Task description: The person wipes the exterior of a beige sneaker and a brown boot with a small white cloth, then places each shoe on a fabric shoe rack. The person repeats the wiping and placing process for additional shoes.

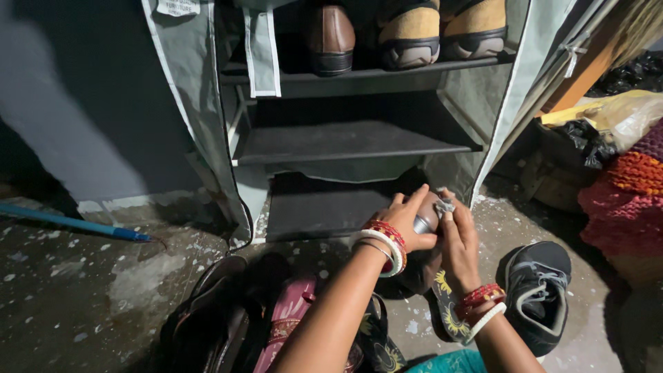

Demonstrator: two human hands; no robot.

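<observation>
Gripping from both sides, the left hand (407,222) and right hand (458,242) are wrapped around a brown shoe (429,215) with a metal buckle, held just in front of the bottom shelf (311,207) of a fabric-covered rack (207,117). A black sneaker (539,290) is seen on the floor right of the hands; sandals (228,311) are piled near the left forearm.
</observation>
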